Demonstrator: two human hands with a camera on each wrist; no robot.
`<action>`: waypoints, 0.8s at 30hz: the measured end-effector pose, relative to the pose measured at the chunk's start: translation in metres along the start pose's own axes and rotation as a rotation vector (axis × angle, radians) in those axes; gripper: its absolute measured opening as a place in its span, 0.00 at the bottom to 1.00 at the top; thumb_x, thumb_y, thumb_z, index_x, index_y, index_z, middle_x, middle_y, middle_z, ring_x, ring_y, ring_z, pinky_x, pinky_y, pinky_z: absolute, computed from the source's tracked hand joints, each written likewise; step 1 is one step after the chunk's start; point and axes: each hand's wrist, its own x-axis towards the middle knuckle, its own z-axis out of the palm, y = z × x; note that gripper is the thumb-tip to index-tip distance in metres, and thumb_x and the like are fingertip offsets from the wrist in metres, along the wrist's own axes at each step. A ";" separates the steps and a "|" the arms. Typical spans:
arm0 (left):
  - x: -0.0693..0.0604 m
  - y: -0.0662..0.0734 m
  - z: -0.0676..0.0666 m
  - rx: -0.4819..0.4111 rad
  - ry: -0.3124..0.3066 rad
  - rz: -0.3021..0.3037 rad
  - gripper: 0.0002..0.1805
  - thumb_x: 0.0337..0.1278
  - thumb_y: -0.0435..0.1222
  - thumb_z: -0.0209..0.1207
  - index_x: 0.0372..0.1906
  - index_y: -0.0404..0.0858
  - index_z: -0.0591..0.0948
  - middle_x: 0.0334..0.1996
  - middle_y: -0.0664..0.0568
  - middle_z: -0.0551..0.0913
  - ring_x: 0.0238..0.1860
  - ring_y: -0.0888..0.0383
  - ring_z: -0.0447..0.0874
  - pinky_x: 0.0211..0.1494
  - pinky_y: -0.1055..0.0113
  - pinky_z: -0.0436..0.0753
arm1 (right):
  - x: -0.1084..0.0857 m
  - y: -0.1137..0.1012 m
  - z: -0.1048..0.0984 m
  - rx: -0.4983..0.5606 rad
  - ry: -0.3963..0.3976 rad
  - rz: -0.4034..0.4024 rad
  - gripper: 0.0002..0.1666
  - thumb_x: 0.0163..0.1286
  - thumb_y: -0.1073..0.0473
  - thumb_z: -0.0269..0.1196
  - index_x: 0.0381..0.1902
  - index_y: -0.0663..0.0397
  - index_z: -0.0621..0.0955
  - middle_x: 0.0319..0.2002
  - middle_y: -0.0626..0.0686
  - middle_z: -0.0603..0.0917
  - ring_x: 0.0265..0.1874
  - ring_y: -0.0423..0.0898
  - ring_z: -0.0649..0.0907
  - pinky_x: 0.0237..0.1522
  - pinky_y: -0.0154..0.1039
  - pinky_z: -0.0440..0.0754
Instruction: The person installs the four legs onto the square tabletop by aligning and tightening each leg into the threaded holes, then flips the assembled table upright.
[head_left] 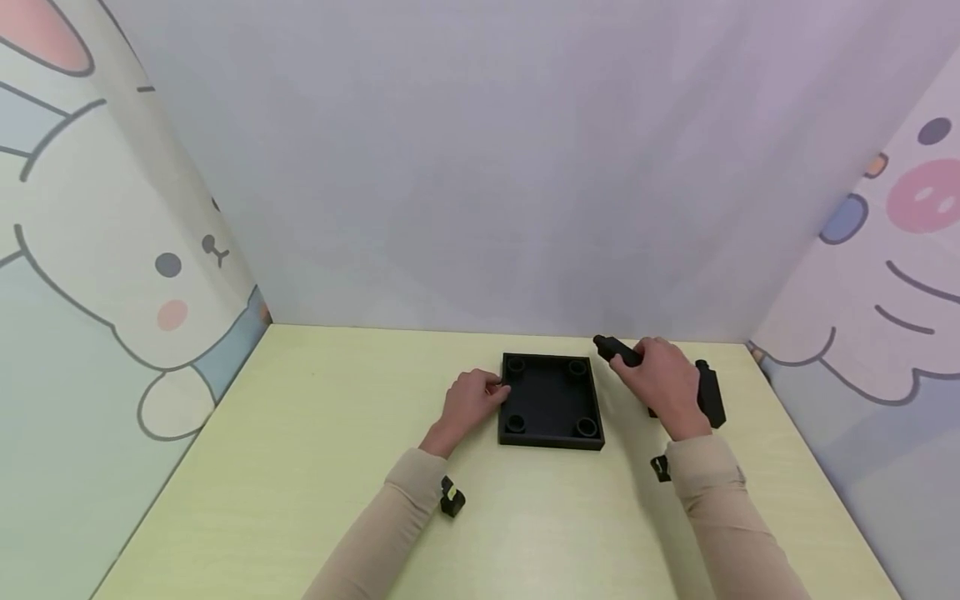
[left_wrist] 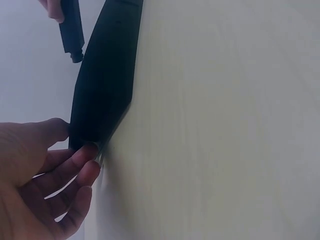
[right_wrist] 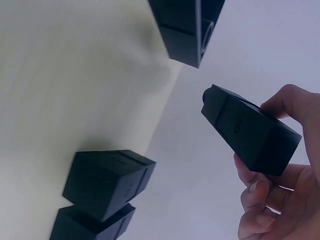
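Observation:
A black square tray-like panel (head_left: 550, 396) with a round socket in each corner lies on the table. At its left edge, my left hand (head_left: 468, 400) pinches the rim; the left wrist view shows the thumb and fingertips at the panel's corner (left_wrist: 102, 75). My right hand (head_left: 666, 379) holds a long black block (head_left: 621, 350) with a short round peg on its end. This block is raised above the table, tilted, its peg pointing left toward the panel's far right corner but apart from it. In the right wrist view, thumb and fingers grip the block (right_wrist: 245, 127) by its sides.
Two more black blocks (right_wrist: 107, 180) rest side by side on the table, near my right hand; one shows its peg (head_left: 711, 396) in the head view. Behind the table (head_left: 360, 383) hangs a pale curtain (head_left: 480, 167), with cartoon-printed cloths (head_left: 97, 275) at the sides.

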 end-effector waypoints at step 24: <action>-0.001 -0.001 0.000 -0.024 0.010 -0.012 0.10 0.67 0.44 0.63 0.34 0.46 0.89 0.24 0.56 0.88 0.24 0.64 0.77 0.25 0.70 0.70 | 0.023 -0.055 -0.013 0.092 -0.092 -0.120 0.27 0.69 0.40 0.62 0.48 0.58 0.84 0.43 0.62 0.86 0.30 0.52 0.82 0.23 0.40 0.74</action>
